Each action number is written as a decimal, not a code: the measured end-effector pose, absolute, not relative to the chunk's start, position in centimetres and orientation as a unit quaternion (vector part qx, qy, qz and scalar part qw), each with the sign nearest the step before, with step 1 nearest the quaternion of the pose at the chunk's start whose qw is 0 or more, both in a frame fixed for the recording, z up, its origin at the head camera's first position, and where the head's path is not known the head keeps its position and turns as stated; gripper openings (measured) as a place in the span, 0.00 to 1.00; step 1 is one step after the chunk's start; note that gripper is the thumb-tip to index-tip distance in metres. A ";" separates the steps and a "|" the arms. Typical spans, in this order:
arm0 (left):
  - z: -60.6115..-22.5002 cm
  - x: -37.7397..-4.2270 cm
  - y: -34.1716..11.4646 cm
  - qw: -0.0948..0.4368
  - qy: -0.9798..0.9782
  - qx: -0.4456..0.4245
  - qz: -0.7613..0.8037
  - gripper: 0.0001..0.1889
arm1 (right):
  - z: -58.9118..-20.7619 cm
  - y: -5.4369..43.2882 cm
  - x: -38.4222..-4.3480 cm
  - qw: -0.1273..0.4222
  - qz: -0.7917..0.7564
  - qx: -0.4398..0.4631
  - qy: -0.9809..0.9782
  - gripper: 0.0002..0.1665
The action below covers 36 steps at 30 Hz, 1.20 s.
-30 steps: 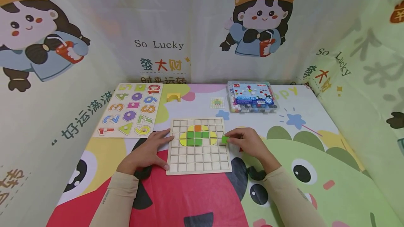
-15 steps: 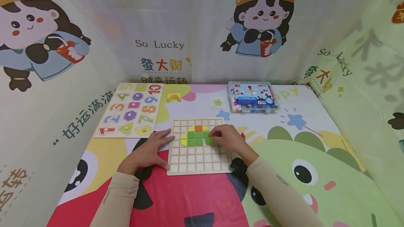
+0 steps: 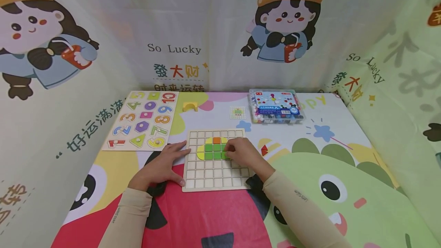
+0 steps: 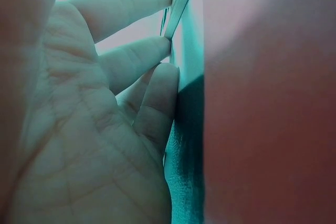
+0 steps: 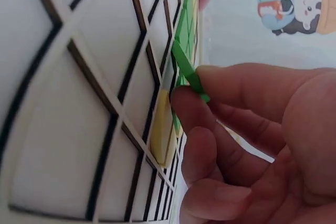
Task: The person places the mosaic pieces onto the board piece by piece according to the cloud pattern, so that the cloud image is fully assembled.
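A wooden grid board (image 3: 218, 173) lies in the middle of the table, with green squares, yellow rounded pieces and an orange square (image 3: 216, 140) set in its upper half. Thumb and finger of my right hand (image 3: 245, 155) pinch a green square tile (image 5: 189, 72) over the board. In the right wrist view this tile stands tilted, its far edge down at a cell beside a yellow rounded piece (image 5: 164, 132). My left hand (image 3: 159, 167) has its fingers spread along the board's left side, fingertips at the edge. The left wrist view shows those fingers (image 4: 128, 9) fairly straight, holding nothing.
A number puzzle board (image 3: 150, 121) lies at the back left, beside a yellow arch block (image 3: 190, 106). A small pattern card (image 3: 237, 112) and a clear box with a blue label (image 3: 276, 106) are at the back. A red triangular piece (image 3: 264, 150) lies right of the grid board.
My right hand has moved left from the board's right edge with the green square tile, onto the patterned area. Just now it shifted slightly further left. My left hand has stayed still.
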<state>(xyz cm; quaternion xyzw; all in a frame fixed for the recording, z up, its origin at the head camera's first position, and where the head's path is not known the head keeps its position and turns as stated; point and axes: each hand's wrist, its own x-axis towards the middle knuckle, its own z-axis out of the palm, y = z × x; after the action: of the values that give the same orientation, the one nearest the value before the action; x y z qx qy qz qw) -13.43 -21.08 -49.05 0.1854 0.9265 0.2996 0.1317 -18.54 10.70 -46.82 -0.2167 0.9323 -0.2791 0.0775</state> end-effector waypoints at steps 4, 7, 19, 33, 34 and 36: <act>-49.1 -13.4 -21.1 0.132 0.926 0.186 0.301 0.59 | -46.9 10.3 -18.3 0.074 -0.264 -0.203 0.940 0.02; -49.1 -13.5 -21.1 0.132 0.926 0.186 0.302 0.59 | -46.8 10.1 -18.2 0.071 -0.258 -0.191 0.944 0.02; -48.8 -13.5 -20.9 0.133 0.927 0.184 0.298 0.59 | -46.7 9.8 -17.7 0.059 -0.241 -0.180 0.952 0.03; -48.8 -13.5 -21.0 0.136 0.926 0.181 0.301 0.59 | -46.9 9.8 -17.7 0.067 -0.242 -0.174 0.952 0.05; -48.8 -13.5 -21.0 0.137 0.926 0.181 0.302 0.59 | -46.9 9.8 -17.7 0.065 -0.241 -0.177 0.952 0.05; -48.9 -13.5 -21.0 0.137 0.926 0.181 0.302 0.59 | -46.9 9.8 -17.7 0.060 -0.236 -0.184 0.952 0.04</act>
<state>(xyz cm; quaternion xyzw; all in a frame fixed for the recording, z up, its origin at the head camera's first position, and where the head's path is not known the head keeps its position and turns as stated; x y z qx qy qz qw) -13.52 -20.99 -48.88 0.1806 0.9259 0.3023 0.1369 -17.67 9.77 -46.94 -0.1844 0.9521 -0.2364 0.0601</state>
